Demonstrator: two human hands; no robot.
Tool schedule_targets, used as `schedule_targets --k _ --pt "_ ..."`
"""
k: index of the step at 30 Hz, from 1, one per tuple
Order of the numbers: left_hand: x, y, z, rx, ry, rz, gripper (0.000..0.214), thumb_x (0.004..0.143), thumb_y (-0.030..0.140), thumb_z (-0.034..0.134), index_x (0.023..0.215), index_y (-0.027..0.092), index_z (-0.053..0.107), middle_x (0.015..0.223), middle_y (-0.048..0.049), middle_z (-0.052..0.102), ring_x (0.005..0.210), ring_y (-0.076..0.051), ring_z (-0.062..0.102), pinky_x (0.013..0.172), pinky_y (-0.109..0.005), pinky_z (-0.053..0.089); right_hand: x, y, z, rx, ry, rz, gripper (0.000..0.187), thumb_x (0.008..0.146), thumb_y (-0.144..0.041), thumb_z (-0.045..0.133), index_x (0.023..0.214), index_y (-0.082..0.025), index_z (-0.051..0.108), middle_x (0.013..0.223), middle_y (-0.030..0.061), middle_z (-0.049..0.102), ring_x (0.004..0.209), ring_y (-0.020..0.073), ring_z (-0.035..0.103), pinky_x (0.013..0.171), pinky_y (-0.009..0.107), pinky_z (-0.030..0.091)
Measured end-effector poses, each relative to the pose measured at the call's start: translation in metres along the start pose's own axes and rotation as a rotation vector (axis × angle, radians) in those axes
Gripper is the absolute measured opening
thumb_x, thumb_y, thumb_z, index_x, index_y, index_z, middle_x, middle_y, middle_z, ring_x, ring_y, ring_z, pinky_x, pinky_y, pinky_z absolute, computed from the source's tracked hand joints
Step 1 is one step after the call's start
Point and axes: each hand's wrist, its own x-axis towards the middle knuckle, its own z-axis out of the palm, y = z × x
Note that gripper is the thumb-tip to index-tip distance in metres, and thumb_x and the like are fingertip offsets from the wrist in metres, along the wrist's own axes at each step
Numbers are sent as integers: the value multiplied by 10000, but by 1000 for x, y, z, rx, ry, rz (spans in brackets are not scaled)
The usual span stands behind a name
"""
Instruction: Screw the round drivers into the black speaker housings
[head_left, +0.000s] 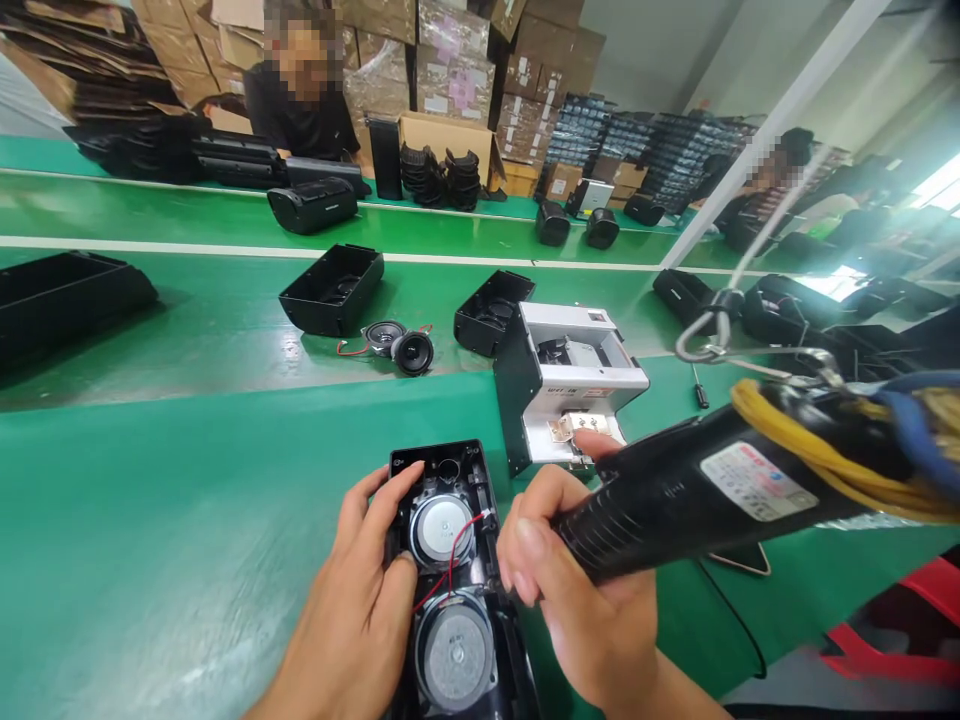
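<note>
Speaker housing (480, 574) lies cavity-up on the green counter (187, 520), its left edge clasped by the left hand (373, 590), apparently for steadiness, while the right hand (574, 590) wraps the tethered black power tool (667, 490), seemingly to control its tilt.

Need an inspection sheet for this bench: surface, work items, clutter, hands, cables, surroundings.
Surface: green bench, shiny; no damage seen.
Work items: black case with two speakers in it; black power tool over its right side, tip hidden.
Clutter: two loose speakers, open black boxes and a white-and-black machine beyond the case.
Hands: left hand holds the case's left side; right hand grips the tool.
Cables: red wire across the speakers; yellow cable along the tool.
Surroundings: stacked cartons; a person opposite.
</note>
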Motion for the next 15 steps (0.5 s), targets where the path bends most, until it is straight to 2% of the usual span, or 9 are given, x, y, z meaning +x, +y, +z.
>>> schedule_targets --k 7,9,11,13,15 --pt "2 -2 -2 -10 2 37 572 1122 320 313 1650 536 354 1748 0 335 1612 -312 460 1253 -669 508 1 7 -7 -65 -87 25 404 1053 -204 708 1373 -365 521 802 -82 547 561 124 489 526 263 466" --pt "2 -3 -2 -18 5 43 559 1125 330 316 1649 520 366 1741 -11 342 1614 -309 456 1263 -660 500 3 5 -7 -120 -111 50 282 1034 -249 726 1254 -326 567 759 -79 544 549 133 481 530 276 458" --pt "2 -2 -1 -26 5 40 550 1128 345 326 1650 510 374 1740 -17 345 1626 -313 436 1275 -663 482 6 1 -7 -234 -141 63 123 1021 -303 728 1011 -278 608 738 -55 549 550 138 475 543 298 459" --pt "2 -1 -1 -31 17 31 544 1130 357 331 1649 511 386 1736 -17 356 1634 -313 423 1292 -676 451 8 -1 -6 -339 -175 42 236 1008 -315 721 831 -260 574 758 -22 564 583 147 487 571 317 481" --pt "2 0 0 -35 49 28 533 1131 376 329 1640 511 410 1730 -18 371 1629 -316 431 1305 -699 414 8 -1 -5 -355 -180 1 186 995 -293 715 857 -259 595 770 -17 575 614 157 509 588 318 503"
